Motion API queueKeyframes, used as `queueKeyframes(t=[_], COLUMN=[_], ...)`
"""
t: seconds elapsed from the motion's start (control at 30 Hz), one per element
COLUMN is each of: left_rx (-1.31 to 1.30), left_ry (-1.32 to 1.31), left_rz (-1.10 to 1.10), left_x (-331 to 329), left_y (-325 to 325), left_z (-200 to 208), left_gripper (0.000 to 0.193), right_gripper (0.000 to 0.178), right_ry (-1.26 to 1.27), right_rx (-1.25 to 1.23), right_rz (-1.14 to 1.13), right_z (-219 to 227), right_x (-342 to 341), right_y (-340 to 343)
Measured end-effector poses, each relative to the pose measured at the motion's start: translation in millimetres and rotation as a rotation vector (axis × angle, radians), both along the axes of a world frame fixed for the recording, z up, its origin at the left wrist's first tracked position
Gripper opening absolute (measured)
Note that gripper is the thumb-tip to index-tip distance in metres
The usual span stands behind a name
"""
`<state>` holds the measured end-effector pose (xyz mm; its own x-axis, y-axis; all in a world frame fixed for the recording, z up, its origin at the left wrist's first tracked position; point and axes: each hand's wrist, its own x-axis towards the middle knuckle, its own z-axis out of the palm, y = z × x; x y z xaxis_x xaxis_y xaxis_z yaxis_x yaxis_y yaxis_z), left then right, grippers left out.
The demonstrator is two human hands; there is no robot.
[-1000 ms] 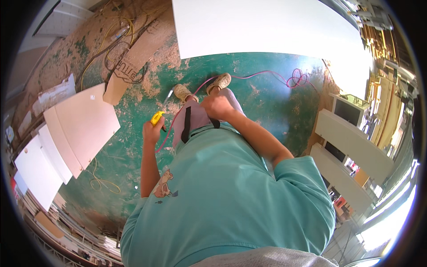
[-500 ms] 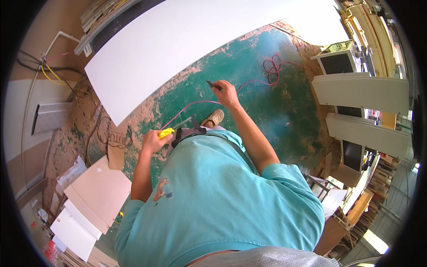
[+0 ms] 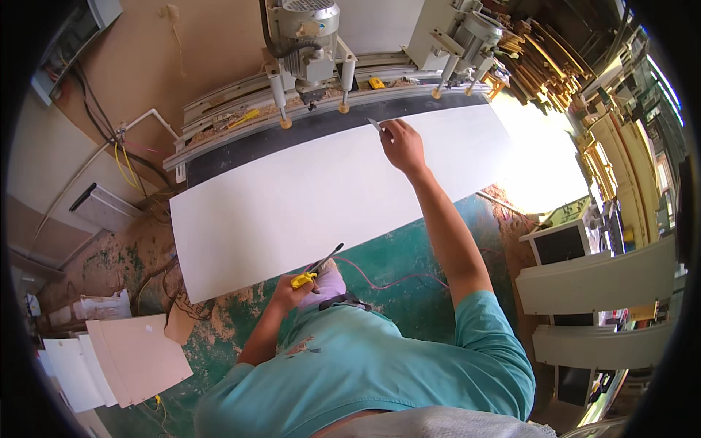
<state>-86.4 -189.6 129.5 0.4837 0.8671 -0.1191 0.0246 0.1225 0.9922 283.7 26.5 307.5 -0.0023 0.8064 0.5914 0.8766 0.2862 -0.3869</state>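
Observation:
My left hand [image 3: 290, 293] is closed around a yellow air blow gun [image 3: 302, 280], low in front of my body. The gun's thin nozzle, dark at the tip, points up and to the right, near the front edge of a large white panel [image 3: 307, 197]. Stretched forward over the panel, my right hand [image 3: 403, 146] pinches a small, thin, flat blade-like piece [image 3: 374, 124]. That piece is near the panel's far edge, beside a black strip [image 3: 241, 160] of the machine bed. Whether it touches the panel, I cannot tell.
Behind the panel stand a machine motor [image 3: 310, 36] and a second motor [image 3: 476, 40], with posts reaching down. A yellow tool [image 3: 244, 119] lies on the rail. A pink hose [image 3: 387, 285] crosses the dusty green floor [image 3: 416, 248]. Boards lean at lower left; cabinet parts [image 3: 591, 285] stand at right.
The view has tilted up toward the machine. My right hand has reached forward from above the floor to over the panel, still pinching the flat piece. My left hand keeps the blow gun.

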Motion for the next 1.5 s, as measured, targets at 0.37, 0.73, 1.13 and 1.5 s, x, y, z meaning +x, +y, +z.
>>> queueKeyframes(t=[0.37, 0.73, 1.13, 1.5], left_rx=[0.178, -0.188, 0.773, -0.39], left_ry=[0.177, -0.52, 1.263, 0.85], left_rz=[0.49, 0.364, 0.246, 1.77], left_x=[150.0, 321.7, 434.0, 398.4], left_y=[139.5, 126.6, 119.9, 108.3], left_z=[66.0, 55.4, -87.5, -123.7], left_gripper=[0.031, 0.072, 0.056, 0.102], right_gripper=[0.011, 0.06, 0.029, 0.028], right_ry=[-0.304, 0.533, 0.846, 1.066], right_rx=[0.479, -0.731, -1.549, -1.172], right_rz=[0.36, 0.534, 0.47, 0.206], right_z=[137.0, -118.2, -38.7, -104.1], right_x=[-73.1, 92.8, 542.2, 561.6], right_y=[308.0, -41.0, -208.4, -321.0])
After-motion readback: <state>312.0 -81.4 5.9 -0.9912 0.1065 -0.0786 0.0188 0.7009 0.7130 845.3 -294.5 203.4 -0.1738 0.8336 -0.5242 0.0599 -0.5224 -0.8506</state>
